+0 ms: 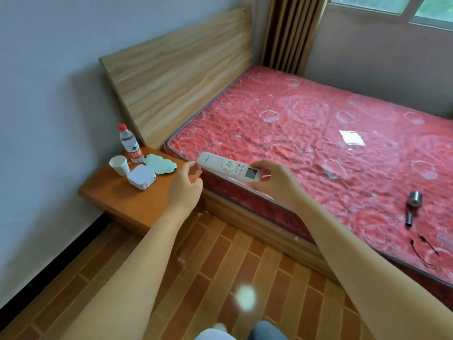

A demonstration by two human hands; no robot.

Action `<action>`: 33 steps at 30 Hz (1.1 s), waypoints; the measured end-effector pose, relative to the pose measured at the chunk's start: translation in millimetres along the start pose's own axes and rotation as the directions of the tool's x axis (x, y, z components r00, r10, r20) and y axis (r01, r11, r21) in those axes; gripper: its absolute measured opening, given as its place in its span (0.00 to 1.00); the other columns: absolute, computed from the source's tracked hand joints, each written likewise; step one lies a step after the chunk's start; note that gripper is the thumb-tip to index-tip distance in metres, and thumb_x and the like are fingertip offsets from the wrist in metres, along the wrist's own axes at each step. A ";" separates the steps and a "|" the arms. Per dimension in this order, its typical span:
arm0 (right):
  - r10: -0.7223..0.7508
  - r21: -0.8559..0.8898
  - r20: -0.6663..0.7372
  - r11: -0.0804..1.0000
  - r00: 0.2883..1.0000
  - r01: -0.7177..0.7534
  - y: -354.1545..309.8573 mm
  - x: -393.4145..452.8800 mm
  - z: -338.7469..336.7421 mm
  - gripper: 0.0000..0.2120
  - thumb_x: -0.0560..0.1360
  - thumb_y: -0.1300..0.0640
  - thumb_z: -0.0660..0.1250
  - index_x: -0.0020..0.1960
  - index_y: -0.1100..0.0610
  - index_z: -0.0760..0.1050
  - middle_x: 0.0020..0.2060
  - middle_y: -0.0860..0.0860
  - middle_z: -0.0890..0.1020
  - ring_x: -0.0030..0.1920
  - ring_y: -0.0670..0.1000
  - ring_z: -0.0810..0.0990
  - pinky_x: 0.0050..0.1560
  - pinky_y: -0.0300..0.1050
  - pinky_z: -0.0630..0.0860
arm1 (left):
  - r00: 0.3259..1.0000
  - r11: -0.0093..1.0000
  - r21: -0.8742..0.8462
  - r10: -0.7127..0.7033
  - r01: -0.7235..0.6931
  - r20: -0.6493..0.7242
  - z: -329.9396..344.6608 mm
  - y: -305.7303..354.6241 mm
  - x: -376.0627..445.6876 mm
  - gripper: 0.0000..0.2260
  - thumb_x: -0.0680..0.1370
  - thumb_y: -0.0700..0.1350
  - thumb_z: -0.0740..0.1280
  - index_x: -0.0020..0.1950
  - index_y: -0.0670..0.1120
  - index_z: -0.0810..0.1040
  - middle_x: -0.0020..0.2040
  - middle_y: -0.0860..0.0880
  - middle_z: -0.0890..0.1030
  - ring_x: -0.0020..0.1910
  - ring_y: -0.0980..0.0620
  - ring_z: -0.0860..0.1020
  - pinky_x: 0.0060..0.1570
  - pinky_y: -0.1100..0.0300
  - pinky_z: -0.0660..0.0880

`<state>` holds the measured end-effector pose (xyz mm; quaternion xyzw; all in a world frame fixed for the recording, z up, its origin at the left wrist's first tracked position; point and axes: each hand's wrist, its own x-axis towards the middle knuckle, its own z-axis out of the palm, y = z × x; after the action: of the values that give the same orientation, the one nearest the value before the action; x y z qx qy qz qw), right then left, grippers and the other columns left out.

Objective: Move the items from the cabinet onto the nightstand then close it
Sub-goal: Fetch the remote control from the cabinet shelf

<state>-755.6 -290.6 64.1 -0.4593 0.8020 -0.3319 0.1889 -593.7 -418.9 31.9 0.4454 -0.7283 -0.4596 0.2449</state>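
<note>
A white remote control (pixel 226 166) with a small screen hangs over the mattress edge, gripped at its screen end by my right hand (pixel 274 185). My left hand (pixel 185 186) is just left of it, fingers apart, thumb tip almost touching the remote's far end. The orange-brown nightstand (pixel 110 195) stands in the corner left of the bed. On it are a water bottle with a red cap (pixel 130 143), a white paper cup (pixel 119 165), a white square box (pixel 141 177) and a pale green cloud-shaped item (pixel 159 163). No cabinet door is visible from here.
The bed has a red patterned mattress (pixel 306 133) and a wooden headboard (pixel 181 74). On the mattress lie a clear packet (pixel 351 138), a metal cylindrical part (pixel 413 204) and a thin black cord (pixel 424 249). Brick-pattern floor (pixel 220 278) lies below; curtain and window at back right.
</note>
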 end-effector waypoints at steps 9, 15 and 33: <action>-0.072 -0.016 0.170 0.997 0.983 0.076 3.9 135.3 23.9 0.23 0.68 0.62 0.72 0.62 0.57 0.73 0.56 0.53 0.80 0.49 0.48 0.76 0.50 0.39 0.71 | 0.987 0.995 0.025 -0.091 0.095 -0.133 -7.8 -23.5 102.0 0.18 0.77 0.35 0.59 0.66 0.46 0.69 0.64 0.47 0.74 0.65 0.50 0.71 0.62 0.57 0.69; -0.173 -0.028 0.335 0.981 0.926 0.194 -5.7 245.6 38.7 0.21 0.70 0.62 0.70 0.62 0.57 0.73 0.56 0.52 0.79 0.49 0.46 0.75 0.48 0.38 0.71 | 0.937 0.978 0.005 -0.201 0.211 -0.287 -11.8 -30.7 175.5 0.17 0.78 0.37 0.59 0.67 0.45 0.69 0.65 0.47 0.74 0.66 0.48 0.70 0.56 0.62 0.65; -0.323 0.036 0.693 0.908 0.645 0.417 -28.7 414.8 183.3 0.20 0.70 0.63 0.69 0.61 0.58 0.73 0.53 0.56 0.78 0.52 0.53 0.76 0.49 0.46 0.74 | 0.685 0.827 -0.108 -0.522 0.551 -0.509 -46.4 -131.6 262.1 0.15 0.76 0.36 0.60 0.62 0.46 0.72 0.61 0.48 0.76 0.61 0.50 0.73 0.54 0.61 0.68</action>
<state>-836.8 -724.3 -44.7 -0.7137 0.5831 -0.1186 0.3695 -629.0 -692.7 -77.5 0.7517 -0.4844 -0.3540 0.2738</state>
